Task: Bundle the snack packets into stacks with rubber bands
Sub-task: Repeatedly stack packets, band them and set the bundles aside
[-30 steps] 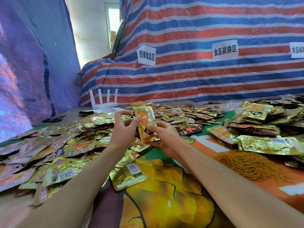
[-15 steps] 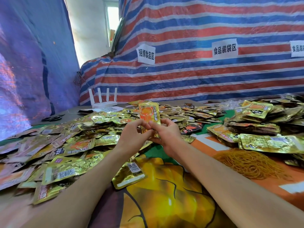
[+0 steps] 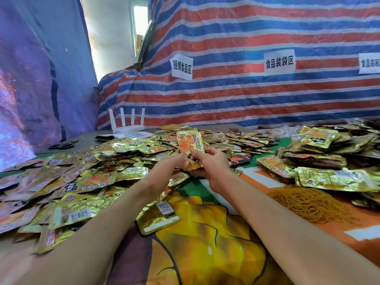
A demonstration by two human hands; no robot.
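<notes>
Over the packet-strewn table (image 3: 205,254), both hands (image 3: 191,163) pinch upright packets (image 3: 190,144) between them.

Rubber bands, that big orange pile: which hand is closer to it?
The right hand. It grips the held snack packets to the left of the rubber bands, not touching the pile. The left hand pinches the same packets from their farther side.

Bright daylight from the overexposed window (image 3: 140,19); wide-angle bending and blur at edges.
</notes>
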